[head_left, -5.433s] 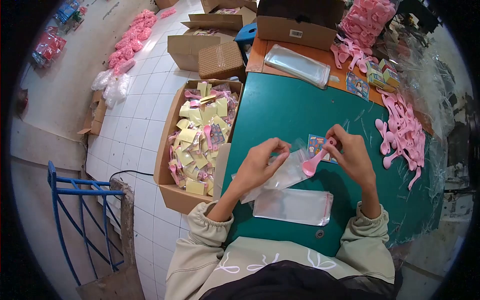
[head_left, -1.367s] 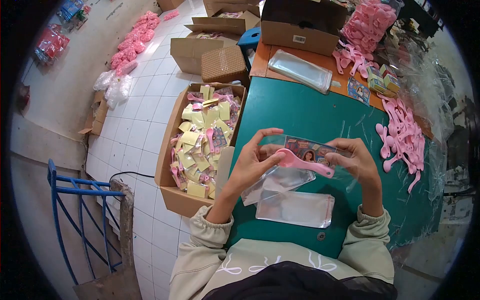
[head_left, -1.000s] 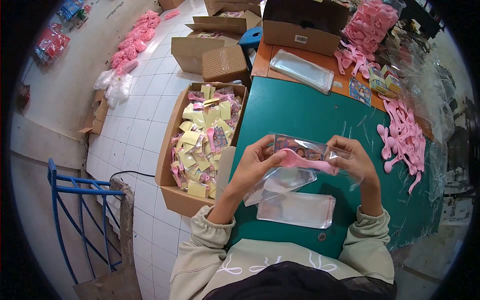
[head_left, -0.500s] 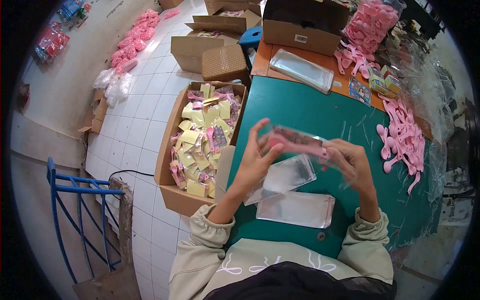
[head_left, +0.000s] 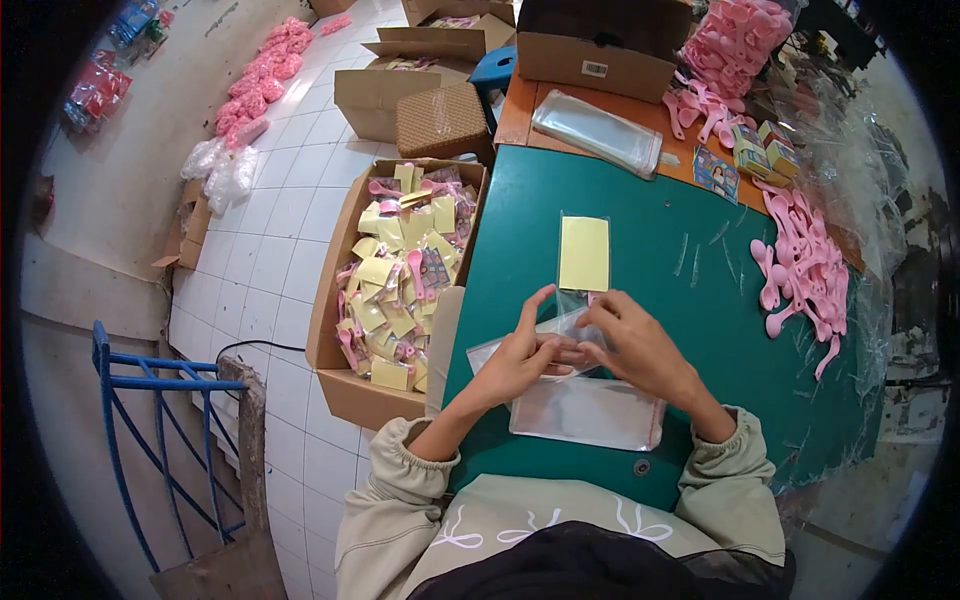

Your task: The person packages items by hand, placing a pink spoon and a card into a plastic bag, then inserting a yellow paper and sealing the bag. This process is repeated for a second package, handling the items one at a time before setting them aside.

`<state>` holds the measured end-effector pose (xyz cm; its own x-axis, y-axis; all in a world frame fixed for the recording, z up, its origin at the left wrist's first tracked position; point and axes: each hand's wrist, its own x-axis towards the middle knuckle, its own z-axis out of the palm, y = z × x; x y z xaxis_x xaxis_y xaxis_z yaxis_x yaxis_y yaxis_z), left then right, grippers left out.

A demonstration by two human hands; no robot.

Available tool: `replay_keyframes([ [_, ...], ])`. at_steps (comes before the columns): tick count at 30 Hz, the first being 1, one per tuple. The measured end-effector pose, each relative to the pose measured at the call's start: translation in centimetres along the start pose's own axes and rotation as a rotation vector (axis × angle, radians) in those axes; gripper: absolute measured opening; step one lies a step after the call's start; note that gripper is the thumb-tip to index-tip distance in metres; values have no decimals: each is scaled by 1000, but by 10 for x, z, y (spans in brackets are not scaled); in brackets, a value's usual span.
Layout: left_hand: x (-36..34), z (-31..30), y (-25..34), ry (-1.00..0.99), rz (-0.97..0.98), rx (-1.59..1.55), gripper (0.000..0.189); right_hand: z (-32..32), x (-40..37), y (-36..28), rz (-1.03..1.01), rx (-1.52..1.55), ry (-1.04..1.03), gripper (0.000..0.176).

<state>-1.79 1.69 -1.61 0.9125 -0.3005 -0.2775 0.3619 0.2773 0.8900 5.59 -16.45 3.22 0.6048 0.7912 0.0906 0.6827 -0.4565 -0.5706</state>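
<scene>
A clear plastic bag with a yellow card inside lies on the green table, its near end reaching in between my hands. My right hand has bent fingers closed on that near end. On the other side my left hand stretches its index finger up along the bag, thumb apart; its inner fingertips meet those of the right hand. Beneath both hands lie loose clear bags, and closer to me rests a flat stack of clear plastic bags. The pink spoon in the bag is mostly hidden.
Left of the table stands a carton of filled packets. Pink spoons lie in a pile at right. Farther back are clear bags, printed cards, small boxes and an open brown box. A blue metal frame stands at left.
The bag went from being held up, spoon side showing, to lying on the table with its yellow card up. Both hands came lower and closer together at its near end.
</scene>
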Motion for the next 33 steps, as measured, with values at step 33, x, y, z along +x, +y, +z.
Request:
replay_keyframes([
  [33,-6,6,4,-49,45,48,25,-126,-136,121,608,-635,411,44],
])
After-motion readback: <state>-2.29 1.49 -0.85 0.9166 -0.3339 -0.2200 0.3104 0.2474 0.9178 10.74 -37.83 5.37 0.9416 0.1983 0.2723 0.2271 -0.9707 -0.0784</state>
